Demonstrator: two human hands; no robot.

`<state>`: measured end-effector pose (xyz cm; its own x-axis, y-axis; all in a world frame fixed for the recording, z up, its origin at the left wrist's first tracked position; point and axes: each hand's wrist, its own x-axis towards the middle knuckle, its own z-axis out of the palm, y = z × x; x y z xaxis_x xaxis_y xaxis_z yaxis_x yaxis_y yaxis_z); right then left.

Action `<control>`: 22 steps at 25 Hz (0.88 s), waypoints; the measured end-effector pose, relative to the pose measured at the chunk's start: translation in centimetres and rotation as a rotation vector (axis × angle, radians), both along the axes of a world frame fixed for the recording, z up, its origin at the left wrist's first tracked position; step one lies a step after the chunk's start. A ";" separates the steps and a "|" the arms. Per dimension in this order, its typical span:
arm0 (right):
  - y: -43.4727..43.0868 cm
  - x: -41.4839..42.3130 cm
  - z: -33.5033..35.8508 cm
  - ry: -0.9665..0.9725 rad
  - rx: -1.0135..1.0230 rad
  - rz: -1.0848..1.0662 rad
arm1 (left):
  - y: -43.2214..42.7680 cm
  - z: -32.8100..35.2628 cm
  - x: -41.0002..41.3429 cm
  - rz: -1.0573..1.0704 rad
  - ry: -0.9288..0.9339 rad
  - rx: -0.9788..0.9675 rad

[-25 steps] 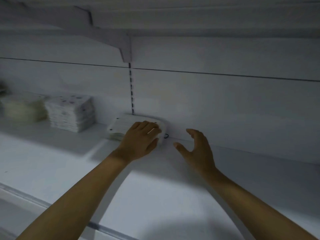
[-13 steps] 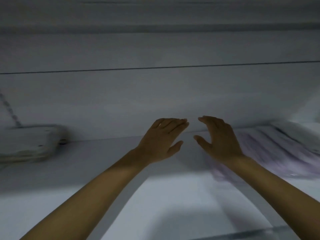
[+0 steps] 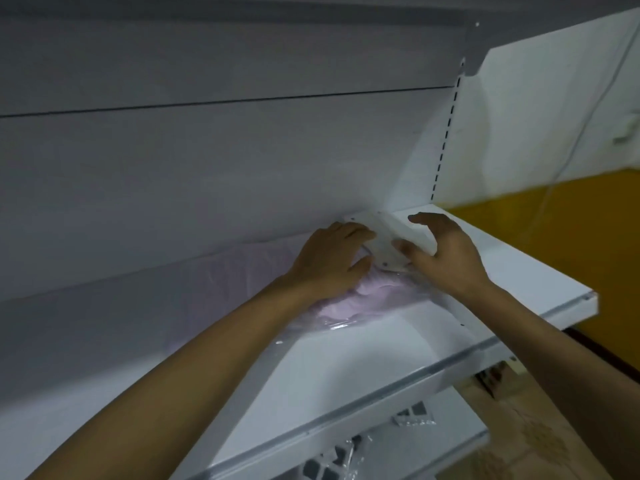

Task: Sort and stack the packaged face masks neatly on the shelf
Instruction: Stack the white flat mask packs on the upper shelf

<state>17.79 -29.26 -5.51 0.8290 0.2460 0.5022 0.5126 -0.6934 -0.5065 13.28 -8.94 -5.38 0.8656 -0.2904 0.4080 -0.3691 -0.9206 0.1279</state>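
A white packaged face mask pack (image 3: 382,242) lies at the back right corner of the white shelf (image 3: 346,362), on top of a heap of pinkish masks in clear plastic wrap (image 3: 363,299). My left hand (image 3: 329,259) rests on the heap, with its fingertips at the white pack's left edge. On the pack's right side, my right hand (image 3: 443,256) holds it with thumb and curved fingers. Part of the pack is hidden under both hands.
The shelf's back panel (image 3: 207,168) rises right behind the packs, and a slotted upright (image 3: 446,133) marks the shelf's right end. A lower shelf (image 3: 398,441) holds more packaged items. An orange wall (image 3: 554,237) and tiled floor lie to the right.
The view has swung right, away from the stacks on the left. Both hands have moved from the bare shelf onto the pile at the right corner, and the right hand has taken the white pack.
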 end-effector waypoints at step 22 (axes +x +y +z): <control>-2.1 2.7 -4.7 0.174 -0.051 0.228 | -2.0 -3.9 1.3 0.179 0.020 -0.322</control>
<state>20.53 -31.37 -10.17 0.8223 0.4566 0.3396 0.5662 -0.5971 -0.5682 14.53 -10.90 -9.32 0.9000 0.0069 0.4359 -0.2002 -0.8817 0.4272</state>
